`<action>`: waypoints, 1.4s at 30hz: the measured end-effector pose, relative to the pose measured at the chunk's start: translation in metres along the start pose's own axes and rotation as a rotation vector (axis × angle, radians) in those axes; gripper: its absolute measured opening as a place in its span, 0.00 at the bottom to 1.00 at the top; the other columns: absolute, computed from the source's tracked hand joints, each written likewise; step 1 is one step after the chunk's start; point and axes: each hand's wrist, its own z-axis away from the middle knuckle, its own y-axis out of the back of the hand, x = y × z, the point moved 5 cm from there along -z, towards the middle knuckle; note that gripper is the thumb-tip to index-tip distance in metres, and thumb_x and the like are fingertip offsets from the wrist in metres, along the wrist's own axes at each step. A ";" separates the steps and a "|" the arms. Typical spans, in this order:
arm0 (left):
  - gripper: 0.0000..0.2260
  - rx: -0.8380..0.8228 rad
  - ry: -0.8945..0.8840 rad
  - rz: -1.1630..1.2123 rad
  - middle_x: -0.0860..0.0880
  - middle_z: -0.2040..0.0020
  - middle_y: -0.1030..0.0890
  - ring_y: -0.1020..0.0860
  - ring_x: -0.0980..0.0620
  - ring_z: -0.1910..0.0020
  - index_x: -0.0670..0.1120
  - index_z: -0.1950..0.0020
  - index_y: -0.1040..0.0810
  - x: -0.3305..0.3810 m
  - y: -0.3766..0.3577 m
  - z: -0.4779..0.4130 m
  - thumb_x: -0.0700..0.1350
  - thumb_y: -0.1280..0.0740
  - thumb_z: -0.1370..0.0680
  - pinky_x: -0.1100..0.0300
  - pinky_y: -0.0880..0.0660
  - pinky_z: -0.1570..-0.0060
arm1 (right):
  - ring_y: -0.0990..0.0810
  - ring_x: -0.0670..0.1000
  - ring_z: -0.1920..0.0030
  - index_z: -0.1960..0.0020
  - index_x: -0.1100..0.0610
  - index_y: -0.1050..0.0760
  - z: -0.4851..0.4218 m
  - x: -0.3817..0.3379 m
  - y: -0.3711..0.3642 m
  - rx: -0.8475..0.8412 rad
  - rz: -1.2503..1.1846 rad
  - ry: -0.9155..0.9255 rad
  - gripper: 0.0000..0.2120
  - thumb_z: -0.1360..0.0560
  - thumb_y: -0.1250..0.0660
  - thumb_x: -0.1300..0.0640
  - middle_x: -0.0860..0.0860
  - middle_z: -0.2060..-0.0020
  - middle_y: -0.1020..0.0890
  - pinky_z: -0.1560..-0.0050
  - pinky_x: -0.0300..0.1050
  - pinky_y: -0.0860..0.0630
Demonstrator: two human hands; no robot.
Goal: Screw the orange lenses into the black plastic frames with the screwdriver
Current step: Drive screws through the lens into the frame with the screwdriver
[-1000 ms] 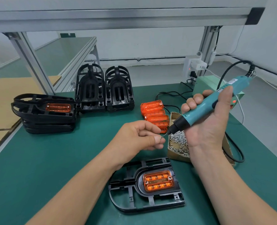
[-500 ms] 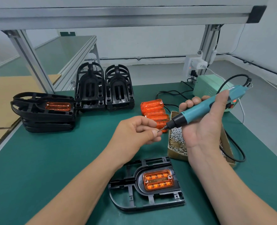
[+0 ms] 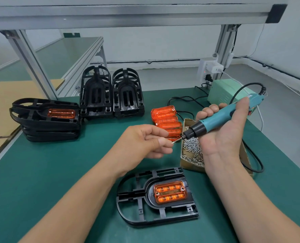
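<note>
A black plastic frame (image 3: 138,214) lies flat near the front edge with an orange lens (image 3: 170,192) seated in it. Above it, my left hand (image 3: 145,141) pinches a small screw (image 3: 174,141) at its fingertips, and the screw meets the bit of the teal electric screwdriver (image 3: 216,118). My right hand (image 3: 223,132) grips the screwdriver, palm toward me, with the bit pointing left and down. Loose orange lenses (image 3: 166,120) lie piled behind the hands.
A cardboard box of screws (image 3: 191,151) sits under my right hand. Two stacks of black frames (image 3: 110,97) stand at the back; a stack with a lens-fitted frame (image 3: 45,118) lies far left. A green power unit (image 3: 223,93) and cables lie at the back right.
The screwdriver has dropped lower and tilted flatter, its bit now meeting the screw. My left hand stayed nearly in place with the screw.
</note>
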 end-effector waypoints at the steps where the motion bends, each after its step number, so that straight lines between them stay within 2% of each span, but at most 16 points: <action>1: 0.07 0.012 0.001 -0.042 0.47 0.50 0.11 0.12 0.48 0.52 0.44 0.40 0.18 0.000 0.004 -0.001 0.39 0.31 0.16 0.56 0.15 0.56 | 0.27 0.51 0.66 0.51 0.56 0.29 0.000 -0.001 -0.001 0.001 -0.002 -0.002 0.21 0.20 0.29 0.38 0.52 0.63 0.26 0.62 0.45 0.24; 3: 0.09 0.020 -0.011 -0.257 0.52 0.56 0.14 0.18 0.55 0.61 0.47 0.42 0.17 0.000 0.009 0.000 0.38 0.36 0.15 0.59 0.19 0.63 | 0.27 0.51 0.66 0.52 0.55 0.29 0.000 -0.005 -0.001 -0.006 0.001 -0.009 0.21 0.20 0.29 0.38 0.51 0.63 0.26 0.63 0.44 0.25; 5: 0.12 -0.041 -0.005 -0.557 0.55 0.59 0.18 0.25 0.59 0.65 0.53 0.45 0.17 -0.001 0.006 0.002 0.40 0.38 0.15 0.60 0.24 0.62 | 0.28 0.50 0.66 0.52 0.55 0.29 0.001 -0.009 -0.001 -0.026 0.019 -0.015 0.21 0.20 0.30 0.38 0.51 0.63 0.27 0.64 0.44 0.26; 7: 0.13 -0.118 0.027 -0.768 0.57 0.55 0.18 0.22 0.59 0.58 0.57 0.48 0.18 -0.002 0.000 0.006 0.43 0.40 0.15 0.55 0.23 0.52 | 0.28 0.50 0.66 0.52 0.55 0.28 0.004 -0.010 -0.002 -0.049 0.053 -0.028 0.21 0.19 0.30 0.38 0.51 0.63 0.27 0.65 0.43 0.27; 9: 0.11 -0.174 0.044 -0.866 0.58 0.50 0.17 0.21 0.60 0.48 0.58 0.46 0.18 0.000 -0.007 0.009 0.47 0.39 0.16 0.55 0.23 0.41 | 0.28 0.49 0.66 0.52 0.55 0.28 0.007 -0.009 -0.002 -0.065 0.088 -0.044 0.20 0.19 0.31 0.38 0.51 0.63 0.27 0.65 0.42 0.28; 11: 0.07 -0.233 0.044 -0.927 0.60 0.48 0.20 0.22 0.63 0.47 0.57 0.44 0.18 0.001 -0.012 0.012 0.54 0.36 0.17 0.57 0.25 0.41 | 0.29 0.49 0.67 0.52 0.55 0.28 0.010 -0.008 -0.002 -0.080 0.117 -0.063 0.20 0.19 0.32 0.38 0.51 0.63 0.27 0.67 0.41 0.28; 13: 0.11 -0.270 0.044 -1.017 0.61 0.47 0.24 0.24 0.62 0.47 0.59 0.43 0.20 0.000 -0.014 0.014 0.62 0.32 0.21 0.58 0.26 0.42 | 0.29 0.48 0.67 0.53 0.55 0.28 0.013 -0.009 -0.001 -0.109 0.144 -0.076 0.20 0.19 0.32 0.38 0.50 0.63 0.28 0.67 0.41 0.28; 16: 0.18 -0.279 0.048 -1.031 0.61 0.48 0.26 0.25 0.63 0.48 0.60 0.41 0.20 -0.003 -0.014 0.015 0.67 0.27 0.26 0.58 0.26 0.45 | 0.30 0.48 0.67 0.53 0.55 0.27 0.018 -0.016 0.004 -0.157 0.221 -0.079 0.20 0.18 0.34 0.37 0.50 0.64 0.29 0.68 0.41 0.29; 20: 0.23 -0.284 0.079 -1.059 0.62 0.49 0.27 0.26 0.63 0.49 0.61 0.43 0.22 -0.004 -0.018 0.017 0.71 0.25 0.31 0.56 0.25 0.47 | 0.31 0.48 0.68 0.53 0.54 0.27 0.028 -0.020 0.012 -0.225 0.312 -0.104 0.20 0.18 0.36 0.36 0.50 0.64 0.30 0.70 0.40 0.30; 24: 0.24 -0.280 0.086 -1.107 0.61 0.49 0.26 0.27 0.63 0.48 0.59 0.42 0.22 -0.005 -0.024 0.018 0.69 0.24 0.31 0.54 0.25 0.45 | 0.31 0.48 0.68 0.52 0.53 0.27 0.037 -0.015 0.011 -0.295 0.347 -0.136 0.19 0.17 0.38 0.38 0.50 0.64 0.30 0.71 0.40 0.29; 33: 0.24 -0.263 0.102 -1.134 0.60 0.50 0.27 0.27 0.60 0.49 0.59 0.44 0.23 -0.008 -0.025 0.015 0.69 0.23 0.32 0.57 0.29 0.54 | 0.30 0.48 0.69 0.51 0.54 0.28 0.054 -0.001 -0.002 -0.427 0.400 -0.163 0.16 0.18 0.39 0.41 0.51 0.65 0.30 0.71 0.41 0.30; 35: 0.24 -0.267 0.099 -1.139 0.60 0.50 0.27 0.27 0.59 0.49 0.59 0.44 0.23 -0.008 -0.025 0.015 0.69 0.23 0.32 0.57 0.29 0.53 | 0.30 0.48 0.69 0.50 0.53 0.28 0.056 0.000 -0.003 -0.446 0.412 -0.167 0.16 0.19 0.37 0.40 0.51 0.65 0.29 0.71 0.41 0.30; 38: 0.23 -0.271 0.098 -1.146 0.60 0.51 0.27 0.26 0.57 0.49 0.59 0.45 0.23 -0.008 -0.026 0.014 0.69 0.23 0.32 0.55 0.29 0.54 | 0.30 0.49 0.68 0.49 0.53 0.26 0.059 0.001 -0.006 -0.522 0.439 -0.172 0.22 0.26 0.25 0.37 0.51 0.65 0.29 0.70 0.41 0.29; 42: 0.22 -0.270 0.105 -1.148 0.59 0.52 0.27 0.27 0.56 0.49 0.59 0.48 0.24 -0.007 -0.027 0.015 0.69 0.23 0.32 0.55 0.30 0.55 | 0.30 0.50 0.69 0.48 0.54 0.27 0.066 0.003 -0.016 -0.674 0.469 -0.192 0.27 0.29 0.22 0.35 0.53 0.65 0.29 0.71 0.43 0.29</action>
